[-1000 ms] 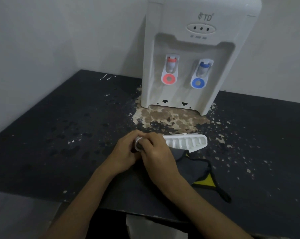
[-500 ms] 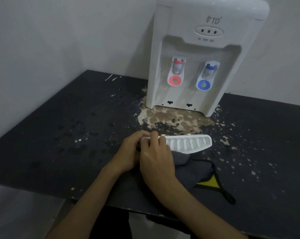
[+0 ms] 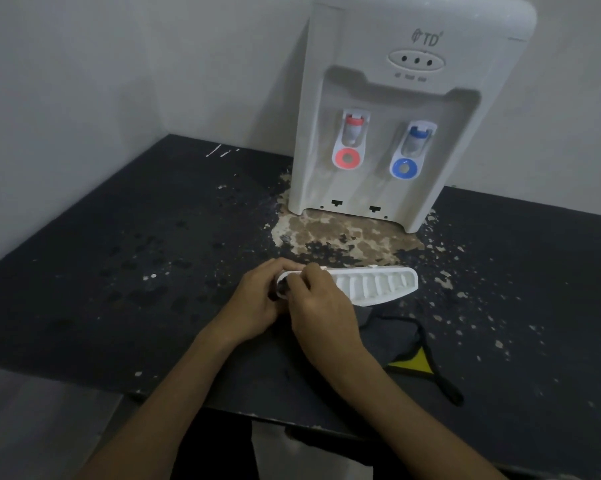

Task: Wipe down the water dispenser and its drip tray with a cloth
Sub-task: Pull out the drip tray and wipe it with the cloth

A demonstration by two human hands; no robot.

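1. Where the bench [image 3: 119,271] meets the wall [image 3: 119,64] along its far edge, water dispenser [image 3: 413,98]: white, upright, right of the far-left corner. Red tap [image 3: 352,128] and blue tap [image 3: 417,136] side by side in the front recess, with three small lights above them.
2. Worn patch [image 3: 344,237]: pale, flaking surface on the dark bench just in front of the dispenser's base, with loose flecks scattered to its right.
3. Drip tray [image 3: 378,285]: white, slotted, off the dispenser. Lies lengthwise left to right near the middle of the bench, just before the worn patch, with its right end free and its left end between the two hands.
4. Left hand [image 3: 254,306]: grip narrow, fingers curled round the tray's left end from the left side.
5. Right hand [image 3: 323,306]: grip narrow, fingers bent down onto the same end of the tray from the near side, touching the left hand. Something dark shows between the two hands; whether it is cloth cannot be told.
6. Cloth [image 3: 389,337]: dark grey, with a yellow triangle [image 3: 413,360] and a black strap. Lies crumpled on the bench just near-side of the tray, running out from beneath the right wrist toward the near edge.
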